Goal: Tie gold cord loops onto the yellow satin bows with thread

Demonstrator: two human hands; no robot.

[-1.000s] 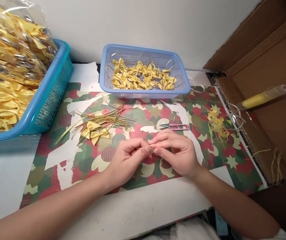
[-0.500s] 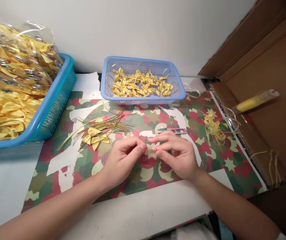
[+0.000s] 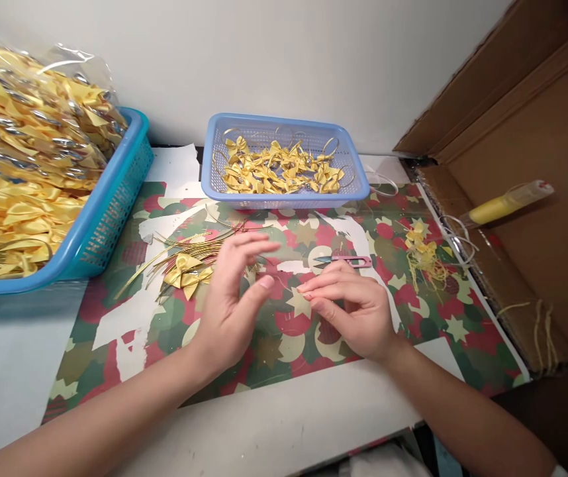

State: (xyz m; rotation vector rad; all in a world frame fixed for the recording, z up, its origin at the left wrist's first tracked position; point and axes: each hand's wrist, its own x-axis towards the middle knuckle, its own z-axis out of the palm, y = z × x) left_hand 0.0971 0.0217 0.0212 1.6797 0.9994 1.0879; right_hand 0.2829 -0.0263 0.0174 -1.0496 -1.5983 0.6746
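Gold metallic cords (image 3: 196, 248) lay at eleven o'clock, seemingly for quick reach, as the left hand (image 3: 230, 318) opened, thumb wide, and the right hand (image 3: 359, 310) pinched something too fine to tell!

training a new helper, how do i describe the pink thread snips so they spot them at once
Find the central light-blue plastic basket, then look nearer, onto the red-and-green patterned paper sheet. Just beyond the right hand lie the small pink-handled thread snips, dark blades pointing left. Unlike the thin gold wires and yellow ribbon bows nearby, they show pink.
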